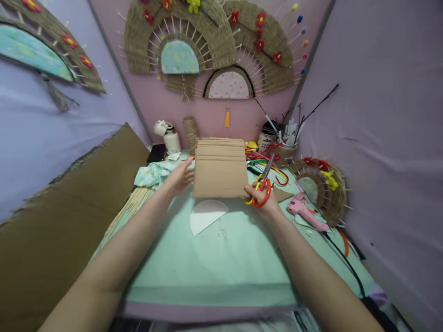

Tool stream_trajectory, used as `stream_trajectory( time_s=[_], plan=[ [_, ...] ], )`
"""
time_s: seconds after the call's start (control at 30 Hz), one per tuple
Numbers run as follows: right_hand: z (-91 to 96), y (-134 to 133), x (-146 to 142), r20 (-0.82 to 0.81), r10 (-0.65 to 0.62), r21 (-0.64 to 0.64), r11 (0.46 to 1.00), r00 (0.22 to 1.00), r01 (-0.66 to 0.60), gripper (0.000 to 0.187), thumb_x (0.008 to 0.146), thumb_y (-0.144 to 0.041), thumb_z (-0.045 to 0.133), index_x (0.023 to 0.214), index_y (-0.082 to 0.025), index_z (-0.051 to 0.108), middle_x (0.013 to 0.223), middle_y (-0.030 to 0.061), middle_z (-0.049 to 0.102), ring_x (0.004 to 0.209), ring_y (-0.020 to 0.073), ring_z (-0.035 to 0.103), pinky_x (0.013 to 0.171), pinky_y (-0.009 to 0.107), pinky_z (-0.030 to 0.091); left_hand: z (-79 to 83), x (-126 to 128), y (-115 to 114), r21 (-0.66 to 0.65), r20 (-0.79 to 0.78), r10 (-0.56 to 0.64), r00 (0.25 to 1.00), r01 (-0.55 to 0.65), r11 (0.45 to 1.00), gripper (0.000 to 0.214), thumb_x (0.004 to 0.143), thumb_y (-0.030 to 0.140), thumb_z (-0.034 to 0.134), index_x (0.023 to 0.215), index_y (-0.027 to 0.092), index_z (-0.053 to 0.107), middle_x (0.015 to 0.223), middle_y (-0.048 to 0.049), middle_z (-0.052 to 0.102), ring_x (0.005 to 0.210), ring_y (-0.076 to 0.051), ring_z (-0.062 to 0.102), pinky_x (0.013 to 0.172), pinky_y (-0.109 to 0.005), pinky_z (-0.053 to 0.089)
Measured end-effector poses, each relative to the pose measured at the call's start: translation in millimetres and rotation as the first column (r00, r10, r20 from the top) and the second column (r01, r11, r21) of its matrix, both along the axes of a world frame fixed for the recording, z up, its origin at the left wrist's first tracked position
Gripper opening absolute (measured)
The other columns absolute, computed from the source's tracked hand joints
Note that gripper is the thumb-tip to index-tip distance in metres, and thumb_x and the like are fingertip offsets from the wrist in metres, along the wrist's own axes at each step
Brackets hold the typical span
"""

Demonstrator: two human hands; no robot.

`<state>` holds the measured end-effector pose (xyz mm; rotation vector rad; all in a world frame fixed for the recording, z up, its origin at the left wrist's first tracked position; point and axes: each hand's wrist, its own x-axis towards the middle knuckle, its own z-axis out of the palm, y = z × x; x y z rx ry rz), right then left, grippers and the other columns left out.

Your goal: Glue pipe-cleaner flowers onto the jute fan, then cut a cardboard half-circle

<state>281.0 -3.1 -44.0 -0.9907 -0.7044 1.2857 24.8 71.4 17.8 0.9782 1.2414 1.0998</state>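
A brown corrugated cardboard sheet (220, 168) is held up over the mint green table (221, 258). My left hand (180, 177) grips its left edge, fingers closed on it. My right hand (260, 196) is at the sheet's lower right corner, with its fingers through the red and yellow handles of a pair of scissors (263, 184) whose blades point up and away. A white paper half-circle (206, 214) lies flat on the table just below the cardboard.
A pink glue gun (306, 211) and a woven half-round craft (321, 186) lie at the right. Coloured pipe cleaners (266, 161), a tool cup (285, 150), a twine spool (190, 131) and a white bottle (171, 138) stand behind. A large cardboard sheet (69, 216) leans at left.
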Motion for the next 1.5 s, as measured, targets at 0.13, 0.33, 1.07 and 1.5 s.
stream_trajectory(
  time_s=[0.13, 0.33, 1.07, 1.5],
  plan=[
    [7.4, -3.0, 2.2, 0.074, 0.111, -0.005, 0.994, 0.991, -0.111, 0.051, 0.046, -0.036, 0.088, 0.074, -0.02, 0.048, 0.063, -0.0047, 0.055, 0.055, 0.0114, 0.054, 0.049, 0.025, 0.046, -14.3, 1.1, -38.4, -0.026, 0.101, -0.206, 0.973, 0.21, 0.977, 0.037, 0.067, 0.028, 0.075, 0.099, 0.016, 0.062, 0.097, -0.0093, 0.072, 0.093, -0.025, 0.068, 0.079, -0.034, 0.055],
    [11.8, -2.1, 27.7, 0.823, -0.007, -0.079, 0.989, 0.569, 0.127, 0.034, 0.067, -0.046, 0.072, 0.079, -0.021, 0.051, 0.072, 0.005, 0.063, 0.064, 0.0197, 0.059, 0.052, 0.028, 0.041, -10.4, -32.0, -39.8, 0.114, 0.217, 0.019, 0.976, -0.045, 0.992, 0.032, 0.075, 0.018, 0.066, 0.107, 0.014, 0.061, 0.102, -0.0095, 0.073, 0.098, -0.023, 0.068, 0.089, -0.037, 0.055],
    [49.1, -28.1, -57.8, 0.953, 0.101, -0.19, 0.934, -0.287, -0.302, 0.056, 0.075, -0.044, 0.07, 0.121, -0.017, 0.058, 0.119, 0.0155, 0.057, 0.111, 0.0305, 0.052, 0.087, 0.036, 0.04, -14.6, -56.3, -42.9, 0.153, 0.397, 0.012, 0.918, -0.079, 0.985, 0.029, 0.077, 0.014, 0.065, 0.106, 0.015, 0.062, 0.095, -0.0081, 0.074, 0.094, -0.022, 0.068, 0.092, -0.042, 0.053],
    [23.6, -0.6, -81.6, 0.943, 0.265, -0.331, 0.82, -0.202, -0.468, 0.065, 0.055, -0.038, 0.082, 0.112, -0.018, 0.056, 0.11, 0.0108, 0.056, 0.106, 0.0267, 0.051, 0.086, 0.035, 0.04, -19.2, -50.1, -46.0, 0.167, 0.354, -0.044, 0.934, -0.017, 0.986, 0.033, 0.075, 0.017, 0.067, 0.107, 0.013, 0.061, 0.097, -0.0099, 0.073, 0.092, -0.023, 0.068, 0.093, -0.044, 0.051]
  ],
)
